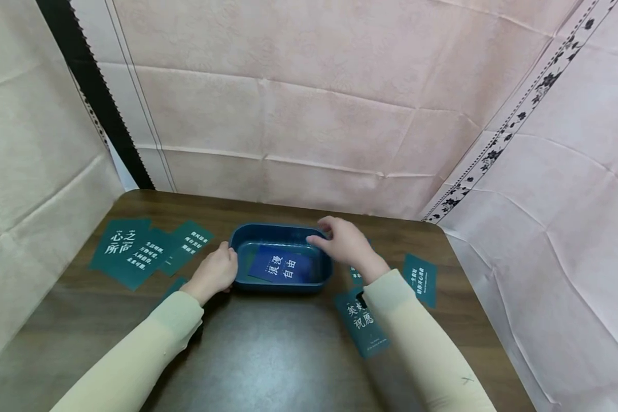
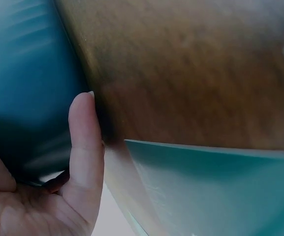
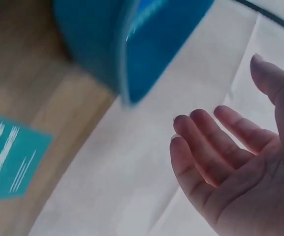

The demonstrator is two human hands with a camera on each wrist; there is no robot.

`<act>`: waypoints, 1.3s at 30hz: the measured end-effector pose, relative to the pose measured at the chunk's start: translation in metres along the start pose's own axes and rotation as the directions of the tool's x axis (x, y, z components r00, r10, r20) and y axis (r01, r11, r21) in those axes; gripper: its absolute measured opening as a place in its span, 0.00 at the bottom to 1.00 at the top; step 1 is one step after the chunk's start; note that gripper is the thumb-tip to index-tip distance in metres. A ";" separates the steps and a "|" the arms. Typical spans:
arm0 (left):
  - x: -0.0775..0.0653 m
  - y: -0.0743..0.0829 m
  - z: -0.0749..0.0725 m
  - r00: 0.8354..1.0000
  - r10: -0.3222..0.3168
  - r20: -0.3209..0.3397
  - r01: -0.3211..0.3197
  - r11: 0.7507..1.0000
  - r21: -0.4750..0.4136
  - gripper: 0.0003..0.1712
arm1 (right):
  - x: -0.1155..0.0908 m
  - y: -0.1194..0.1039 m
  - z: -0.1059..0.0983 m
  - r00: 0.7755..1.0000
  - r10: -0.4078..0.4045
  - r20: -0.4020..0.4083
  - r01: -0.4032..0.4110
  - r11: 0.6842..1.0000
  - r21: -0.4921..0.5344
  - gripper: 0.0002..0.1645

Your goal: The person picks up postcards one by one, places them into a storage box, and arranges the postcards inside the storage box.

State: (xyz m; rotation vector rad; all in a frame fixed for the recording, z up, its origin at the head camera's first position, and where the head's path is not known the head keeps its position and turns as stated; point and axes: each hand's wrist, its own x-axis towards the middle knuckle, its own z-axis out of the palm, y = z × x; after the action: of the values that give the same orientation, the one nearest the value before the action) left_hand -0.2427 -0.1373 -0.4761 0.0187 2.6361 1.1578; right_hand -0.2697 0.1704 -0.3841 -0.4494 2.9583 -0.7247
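A dark blue plastic basin [image 1: 280, 288] stands on the wooden table with a blue card [image 1: 273, 264] lying inside, white characters facing up. My left hand [image 1: 217, 268] grips the basin's left end; in the left wrist view a finger [image 2: 86, 128] lies along its outer wall. Over the basin's right end hovers my right hand [image 1: 344, 243], holding nothing. Its fingers are loosely bent and apart from the basin wall [image 3: 97, 44] in the right wrist view. Just under the right forearm lies a green card [image 1: 363, 323], partly covered by the sleeve.
Several green cards [image 1: 121, 243] overlap at the table's left, and another card [image 1: 174, 288] shows partly behind the left wrist. To the right lie a green card [image 1: 420, 279] and a half-hidden one [image 1: 356, 276]. Pale sheets [image 1: 298, 126] hang behind the wooden table [image 1: 257, 349].
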 end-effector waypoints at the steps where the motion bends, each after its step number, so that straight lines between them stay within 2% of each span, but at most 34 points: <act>1: 0.000 0.000 0.000 1.000 0.000 0.001 0.000 1.000 0.000 0.36 | -0.001 0.006 -0.005 1.000 0.011 -0.016 -0.011 1.000 0.013 0.37; 5: 0.000 -0.001 -0.001 1.000 0.002 0.002 -0.002 1.000 0.003 0.36 | -0.005 0.034 -0.016 0.994 0.064 -0.084 -0.062 0.997 0.035 0.42; 10: 0.000 -0.002 0.000 1.000 0.006 -0.001 -0.006 1.000 0.005 0.36 | -0.007 0.066 -0.014 0.974 0.182 -0.138 -0.180 0.983 0.022 0.49; 14: 0.000 -0.002 -0.001 1.000 0.006 -0.002 -0.006 1.000 0.002 0.36 | -0.010 0.083 -0.007 0.947 0.311 -0.076 -0.312 0.950 0.004 0.57; 17: 0.001 -0.002 -0.001 1.000 0.004 -0.005 -0.004 1.000 -0.002 0.36 | -0.011 0.091 -0.001 0.916 0.401 0.000 -0.401 0.916 -0.024 0.62; 20: 0.001 -0.003 -0.001 1.000 -0.003 -0.005 0.003 1.000 -0.008 0.36 | -0.012 0.096 0.004 0.886 0.458 0.066 -0.455 0.889 -0.062 0.63; 25: 0.001 -0.003 0.000 1.000 0.004 -0.003 -0.004 1.000 -0.013 0.37 | -0.014 0.104 0.014 0.846 0.519 0.120 -0.507 0.854 -0.118 0.63; 32: 0.001 -0.002 0.000 1.000 -0.004 0.000 0.004 1.000 -0.017 0.37 | -0.013 0.112 0.023 0.789 0.600 0.130 -0.582 0.799 -0.153 0.64; 36: 0.000 -0.001 -0.001 1.000 -0.010 0.003 0.010 1.000 -0.014 0.37 | -0.010 0.116 0.026 0.769 0.624 0.136 -0.602 0.780 -0.171 0.65; 39: 0.000 -0.001 -0.001 1.000 -0.011 0.005 0.011 1.000 -0.012 0.37 | -0.008 0.117 0.027 0.765 0.629 0.135 -0.606 0.775 -0.179 0.66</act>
State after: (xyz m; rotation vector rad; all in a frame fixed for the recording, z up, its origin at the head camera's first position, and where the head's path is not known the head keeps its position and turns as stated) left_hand -0.2430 -0.1385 -0.4765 0.0045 2.6215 1.1688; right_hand -0.2893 0.2599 -0.4622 0.4375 2.7012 -0.3838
